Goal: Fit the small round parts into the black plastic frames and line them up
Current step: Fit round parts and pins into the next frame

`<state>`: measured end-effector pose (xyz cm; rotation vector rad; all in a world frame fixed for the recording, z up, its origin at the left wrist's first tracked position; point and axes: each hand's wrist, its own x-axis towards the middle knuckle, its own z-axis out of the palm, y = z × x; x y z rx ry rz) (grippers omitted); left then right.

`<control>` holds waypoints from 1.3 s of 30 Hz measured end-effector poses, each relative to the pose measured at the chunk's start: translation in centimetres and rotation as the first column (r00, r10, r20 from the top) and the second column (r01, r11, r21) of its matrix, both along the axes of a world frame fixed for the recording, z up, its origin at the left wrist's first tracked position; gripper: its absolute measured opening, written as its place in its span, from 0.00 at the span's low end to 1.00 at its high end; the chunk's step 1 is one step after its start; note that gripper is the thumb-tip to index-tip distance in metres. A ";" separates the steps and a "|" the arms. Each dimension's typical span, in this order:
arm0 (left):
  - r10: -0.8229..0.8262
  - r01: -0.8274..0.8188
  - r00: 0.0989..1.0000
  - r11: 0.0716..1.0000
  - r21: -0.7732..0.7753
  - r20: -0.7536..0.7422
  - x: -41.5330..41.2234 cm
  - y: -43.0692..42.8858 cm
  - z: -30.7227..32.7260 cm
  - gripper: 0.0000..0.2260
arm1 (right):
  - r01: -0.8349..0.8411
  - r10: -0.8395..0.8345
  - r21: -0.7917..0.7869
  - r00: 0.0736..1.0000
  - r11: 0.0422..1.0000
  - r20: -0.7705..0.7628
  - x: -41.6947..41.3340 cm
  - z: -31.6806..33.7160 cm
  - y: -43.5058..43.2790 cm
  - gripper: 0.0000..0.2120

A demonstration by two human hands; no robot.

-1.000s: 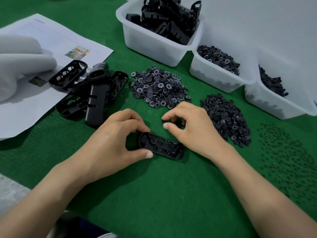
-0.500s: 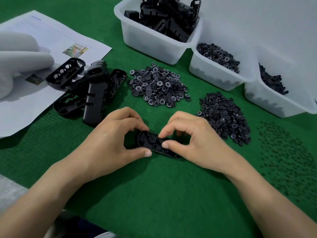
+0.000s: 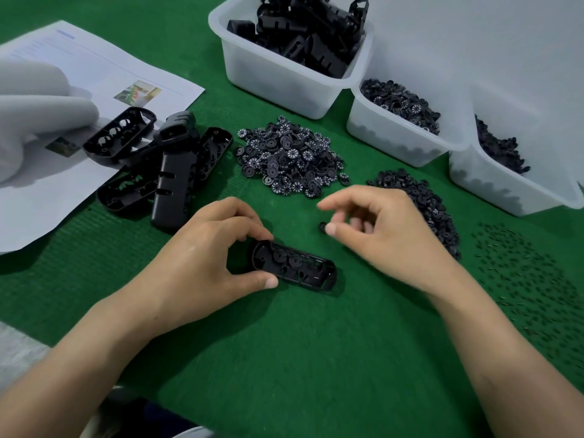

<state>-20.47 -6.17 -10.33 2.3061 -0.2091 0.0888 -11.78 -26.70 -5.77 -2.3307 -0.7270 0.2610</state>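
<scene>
Green mat (image 3: 284,358) — left hand (image 3: 202,260) grips the black frame (image 3: 297,267); right hand (image 3: 388,235) pinches a small round part (image 3: 322,227).

Things on the green mat (image 3: 300,358)
Three tubs (image 3: 271,80), two heaps of round parts (image 3: 290,156), one frame (image 3: 297,267) in the left hand (image 3: 202,260), one small round part (image 3: 322,226) in the right hand (image 3: 388,235).

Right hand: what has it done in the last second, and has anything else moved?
The right hand has come off the black frame, where it was pressing half a second ago, and lifted away to the right; it now seems to pinch a small round part at its thumb tip. The left hand still grips the frame's left end; the frame has not moved on the green mat.
</scene>
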 end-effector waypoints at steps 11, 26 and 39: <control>0.006 -0.005 1.000 1.000 -0.009 0.005 -0.1 0.0 0.0 0.24 | 0.052 0.006 -0.252 0.975 0.966 0.223 0.2 -1.1 0.1 0.03; 0.002 -0.002 1.000 1.000 -0.009 0.009 0.0 -0.2 0.2 0.24 | -0.201 0.319 -0.290 0.831 0.936 0.456 -3.1 -1.0 -0.4 0.06; 0.002 -0.001 1.000 0.993 0.116 -0.008 0.1 -1.7 1.0 0.23 | 0.338 -0.344 0.245 0.939 0.909 -0.017 -2.2 0.5 -5.8 0.15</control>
